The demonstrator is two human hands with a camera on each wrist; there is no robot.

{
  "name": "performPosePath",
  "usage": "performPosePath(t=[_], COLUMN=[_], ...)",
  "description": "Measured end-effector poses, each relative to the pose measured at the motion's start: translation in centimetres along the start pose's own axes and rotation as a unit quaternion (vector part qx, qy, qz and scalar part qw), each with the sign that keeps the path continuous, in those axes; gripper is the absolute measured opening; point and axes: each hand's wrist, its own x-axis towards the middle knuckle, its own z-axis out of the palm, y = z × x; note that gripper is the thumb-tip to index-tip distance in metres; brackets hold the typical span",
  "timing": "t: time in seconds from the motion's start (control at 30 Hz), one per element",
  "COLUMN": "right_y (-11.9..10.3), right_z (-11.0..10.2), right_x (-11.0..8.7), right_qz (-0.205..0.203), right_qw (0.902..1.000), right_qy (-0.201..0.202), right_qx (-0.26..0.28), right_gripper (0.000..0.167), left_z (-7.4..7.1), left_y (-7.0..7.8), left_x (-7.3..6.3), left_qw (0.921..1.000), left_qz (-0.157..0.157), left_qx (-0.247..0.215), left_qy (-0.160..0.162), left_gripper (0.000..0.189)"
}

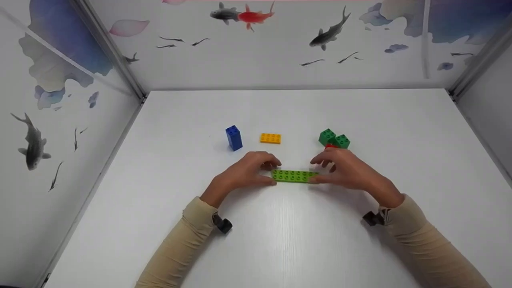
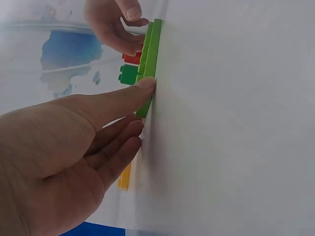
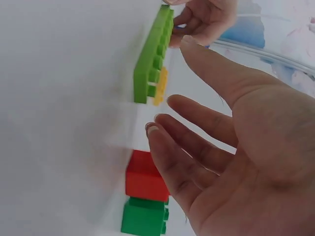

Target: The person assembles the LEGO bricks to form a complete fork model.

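A long light-green building brick [image 1: 294, 176] with two rows of studs lies across the table between both hands. My left hand [image 1: 252, 170] pinches its left end, the thumb [image 2: 145, 84] against the near side and the other fingers curved behind. The right hand [image 1: 346, 168] is at the right end, thumb [image 3: 189, 44] and fingers spread well apart with nothing gripped between them. Close behind the right fingers is a red brick [image 3: 145, 177], mostly hidden in the head view, beside dark green bricks [image 1: 327, 137].
A tall blue brick stack [image 1: 234, 138] stands beyond my left hand. Next to it a flat yellow brick [image 1: 271, 138] lies on the white table [image 1: 288, 240]. Painted panels enclose the table at the back and sides.
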Motion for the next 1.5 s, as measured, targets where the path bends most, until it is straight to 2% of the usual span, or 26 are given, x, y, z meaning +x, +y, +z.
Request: performPosePath(t=[0.13,0.23,0.33,0.43,0.57,0.73,0.87,1.13,1.5], right_y=[0.9,2.0,3.2,4.2,5.0,5.5,5.7,5.7,6.0], right_z=[-1.6,-2.8,-3.7,-4.3,-4.4,-4.3,-4.2,-4.1,-3.8], right_x=[-0.2,-0.4,-0.6,-0.8,-0.8,-0.7,-0.7,-0.8,-0.6], right_qz=[-0.006,0.008,0.031,0.048,0.053,0.058,0.07,0.075,0.109], right_qw=[0.9977,0.9914,0.984,0.9797,0.982,0.9901,0.9928,0.9921,0.9893], right_qy=[0.068,0.13,0.175,0.194,0.181,0.128,0.097,0.1,0.096], right_qx=[-0.002,-0.01,-0.012,-0.009,-0.005,0.001,0.006,0.002,0.014], right_gripper=[0.03,0.02,0.02,0.024,0.031,0.04,0.045,0.044,0.043], left_z=[-0.1,-0.1,0.0,0.0,0.0,0.0,0.2,0.2,0.2], left_y=[-0.2,-0.3,-0.3,-0.2,-0.2,-0.1,-0.1,-0.2,-0.1], left_x=[0.0,0.0,0.0,0.0,-0.1,-0.1,0.0,0.0,0.1], left_qw=[1.0,0.9999,0.9999,0.9999,0.9999,0.9999,0.9998,0.9996,0.9997], left_qz=[0.008,0.011,0.013,0.014,0.012,0.013,0.019,0.027,0.023], left_qx=[-0.002,-0.001,0.002,0.005,0.003,-0.001,0.001,-0.003,-0.001], left_qy=[0.0,0.002,0.001,0.0,0.001,0.003,0.002,0.005,0.003], left_gripper=[0.047,0.047,0.047,0.047,0.046,0.044,0.043,0.041,0.039])
